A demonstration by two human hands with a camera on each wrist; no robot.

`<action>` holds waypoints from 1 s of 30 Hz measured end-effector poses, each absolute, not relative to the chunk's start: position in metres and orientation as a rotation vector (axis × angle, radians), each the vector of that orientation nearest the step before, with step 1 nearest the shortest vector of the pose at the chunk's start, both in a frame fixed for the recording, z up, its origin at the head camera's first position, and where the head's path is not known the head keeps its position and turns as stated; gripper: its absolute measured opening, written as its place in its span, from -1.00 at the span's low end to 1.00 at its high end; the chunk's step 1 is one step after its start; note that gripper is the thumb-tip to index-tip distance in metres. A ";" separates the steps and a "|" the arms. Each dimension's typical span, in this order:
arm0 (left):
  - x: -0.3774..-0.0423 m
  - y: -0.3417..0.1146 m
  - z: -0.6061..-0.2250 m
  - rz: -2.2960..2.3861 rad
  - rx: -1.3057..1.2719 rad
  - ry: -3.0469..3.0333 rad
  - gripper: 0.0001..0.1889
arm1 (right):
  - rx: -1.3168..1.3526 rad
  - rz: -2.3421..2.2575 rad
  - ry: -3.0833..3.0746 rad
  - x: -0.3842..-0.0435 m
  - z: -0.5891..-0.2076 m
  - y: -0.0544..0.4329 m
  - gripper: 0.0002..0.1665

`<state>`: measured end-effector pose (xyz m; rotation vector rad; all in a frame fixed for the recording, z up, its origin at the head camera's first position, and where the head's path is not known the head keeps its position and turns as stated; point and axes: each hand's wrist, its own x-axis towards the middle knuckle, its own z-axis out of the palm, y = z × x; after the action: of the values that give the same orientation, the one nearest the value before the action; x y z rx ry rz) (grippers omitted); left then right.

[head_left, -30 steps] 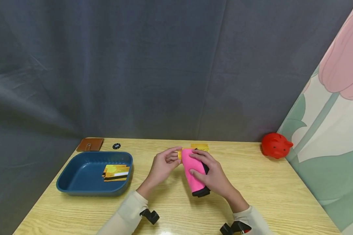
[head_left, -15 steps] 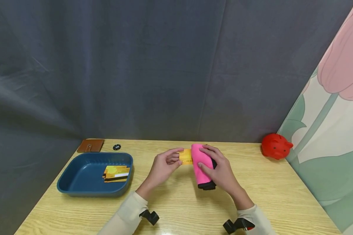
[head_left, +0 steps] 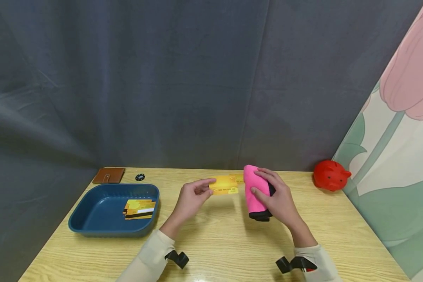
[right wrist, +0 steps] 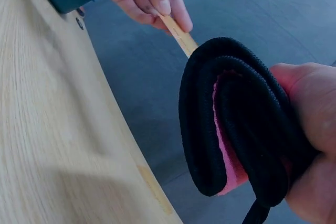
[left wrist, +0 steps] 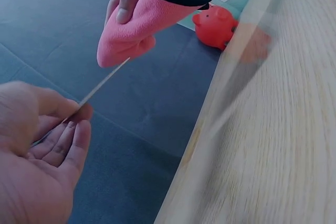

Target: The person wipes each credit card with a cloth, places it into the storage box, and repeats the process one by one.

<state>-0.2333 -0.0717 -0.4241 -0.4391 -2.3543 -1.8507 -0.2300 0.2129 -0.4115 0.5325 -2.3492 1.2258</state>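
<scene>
Left grip (head_left: 191, 199) pinching yellow card (head_left: 223, 185); right grip (head_left: 277, 197) clasping pink cloth (head_left: 254, 190), now drawing off rightward, apparently baring the card's face.

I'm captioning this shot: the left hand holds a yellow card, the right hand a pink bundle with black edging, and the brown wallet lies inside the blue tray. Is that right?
One slip: the head view shows the brown wallet on the table beyond the blue tray, not inside it. The rest stands: left hand holding the yellow card, right hand the pink bundle.
</scene>
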 end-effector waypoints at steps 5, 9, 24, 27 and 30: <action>-0.233 -0.073 -0.424 -1.896 -0.461 -2.363 -0.67 | 0.519 1.238 -2.353 -0.229 -0.409 0.215 -0.42; -0.233 -0.074 -0.423 -1.919 -0.505 -2.372 -0.61 | 0.507 1.246 -2.355 -0.229 -0.408 0.217 -0.41; -0.232 -0.077 -0.418 -2.041 -0.397 -2.214 -0.79 | 0.518 1.273 -2.337 -0.227 -0.405 0.218 -0.41; -0.231 -0.078 -0.417 -1.993 -0.346 -2.221 -0.79 | 0.517 1.282 -2.334 -0.227 -0.405 0.218 -0.41; -0.231 -0.080 -0.417 -1.899 -0.331 -2.246 -0.80 | 0.516 1.283 -2.335 -0.226 -0.404 0.217 -0.40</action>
<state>-0.2310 -0.0795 -0.4170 -0.3314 -2.2460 -1.8993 -0.2258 0.2172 -0.4044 0.5158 -2.3351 1.2835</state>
